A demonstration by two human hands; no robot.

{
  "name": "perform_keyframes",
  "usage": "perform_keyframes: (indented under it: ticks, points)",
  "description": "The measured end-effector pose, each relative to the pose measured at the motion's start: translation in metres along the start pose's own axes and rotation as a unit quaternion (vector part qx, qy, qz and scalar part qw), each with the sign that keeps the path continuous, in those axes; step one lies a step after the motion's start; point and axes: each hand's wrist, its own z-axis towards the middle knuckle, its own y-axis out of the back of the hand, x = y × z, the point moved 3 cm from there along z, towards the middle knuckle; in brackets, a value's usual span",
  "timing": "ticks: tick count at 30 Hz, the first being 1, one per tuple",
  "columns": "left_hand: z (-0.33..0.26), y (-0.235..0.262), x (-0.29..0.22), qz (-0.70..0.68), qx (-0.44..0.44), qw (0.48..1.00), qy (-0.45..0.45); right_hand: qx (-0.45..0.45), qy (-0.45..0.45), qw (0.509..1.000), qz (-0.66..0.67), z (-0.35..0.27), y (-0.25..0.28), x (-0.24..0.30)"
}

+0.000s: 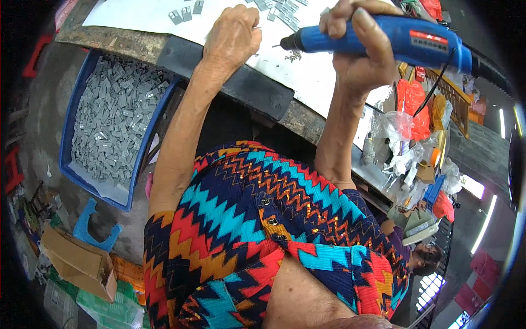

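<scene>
My right hand (361, 68) is wrapped round a blue electric screwdriver (400, 39), held nearly level above the bench. Its thin bit points left toward my left hand (233, 38), a short gap away. The fingers of that hand are curled closed near the white sheet (148, 15) on the bench; what they hold, if anything, is hidden. Several small grey plastic pieces (285, 12) lie on the sheet beyond both hands, and a few more grey pieces (181, 14) lie farther left. Tiny dark bits, perhaps screws (294, 56), lie beneath the screwdriver's nose.
A blue-rimmed bin (66, 131) full of grey pieces stands left of the bench. A dark padded strip (263, 93) runs along the bench's front edge. Bags (413, 109) and clutter crowd the right side. Lower left are an open cardboard box (76, 257) and a blue stool (96, 230). Another person (424, 257) is at lower right.
</scene>
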Motion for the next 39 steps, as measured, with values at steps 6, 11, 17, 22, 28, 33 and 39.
perform_keyframes:
  ticks: [6, 11, 17, 22, 28, 33, 39]
  points:
    - [-0.009, 0.008, 0.006, 0.1, -0.084, 0.991, 0.015, -0.01, -0.02, 0.998, -0.059, -0.03, 0.027, -0.003]
    - [-0.002, 0.012, 0.003, 0.162, -0.147, 0.976, 0.027, -0.044, -0.015, 0.997, -0.059, -0.036, 0.034, 0.006]
    - [-0.004, 0.016, -0.003, 0.149, -0.105, 0.983, -0.013, -0.061, -0.02, 0.997, -0.048, -0.041, 0.036, -0.002]
    - [-0.015, 0.013, -0.017, -0.038, -0.053, 0.998, -0.026, -0.069, 0.0, 0.996, -0.05, -0.041, 0.038, 0.004]
    - [-0.032, 0.013, -0.046, -0.075, 0.043, 0.995, -0.046, -0.098, 0.003, 0.995, -0.036, -0.037, 0.039, 0.013]
    - [-0.035, 0.012, -0.045, -0.063, 0.053, 0.996, -0.03, -0.075, 0.018, 0.997, -0.019, -0.036, 0.039, 0.013]
    - [-0.036, 0.01, -0.041, -0.046, 0.052, 0.997, -0.022, -0.071, 0.021, 0.997, -0.019, -0.035, 0.036, 0.009]
